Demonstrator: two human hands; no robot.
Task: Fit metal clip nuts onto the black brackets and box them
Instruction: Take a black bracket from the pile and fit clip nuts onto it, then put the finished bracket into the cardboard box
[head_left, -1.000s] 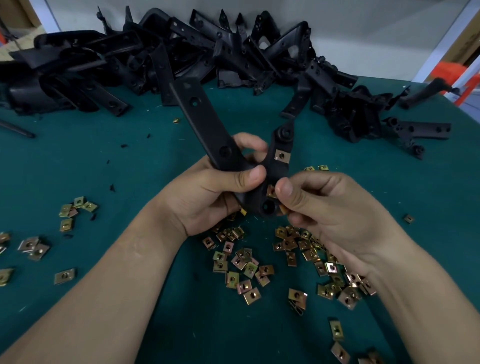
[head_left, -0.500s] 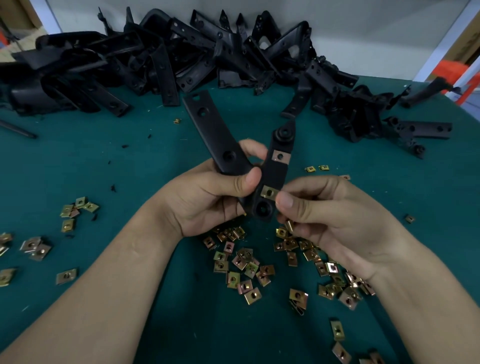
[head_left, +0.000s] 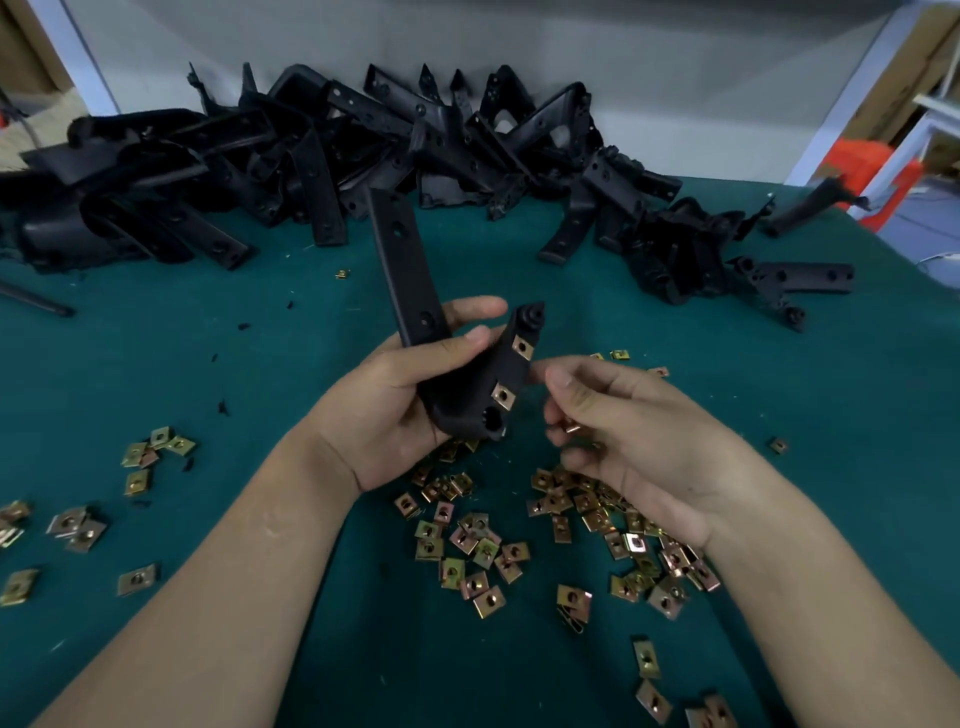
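My left hand (head_left: 384, 405) grips a black V-shaped bracket (head_left: 410, 291) above the table, thumb across its bend. Two brass clip nuts sit on the bracket's right arm, an upper clip nut (head_left: 522, 347) and a lower clip nut (head_left: 503, 396). My right hand (head_left: 628, 436) is just right of the bracket, apart from it, fingers curled around a spare clip nut (head_left: 571, 427) tucked in them. Several loose clip nuts (head_left: 472, 540) lie scattered on the green table mat (head_left: 260, 364) below my hands.
A big heap of black brackets (head_left: 332, 150) runs along the table's back edge, and more brackets (head_left: 675, 249) lie at the right. Smaller groups of clip nuts (head_left: 150, 452) lie at the left. An orange crate (head_left: 862, 171) stands beyond the table's right corner.
My right hand has let go of the lower clip nut, now seated on the bracket, and drawn back to the right. My left hand has tilted the bracket's right arm rightward.
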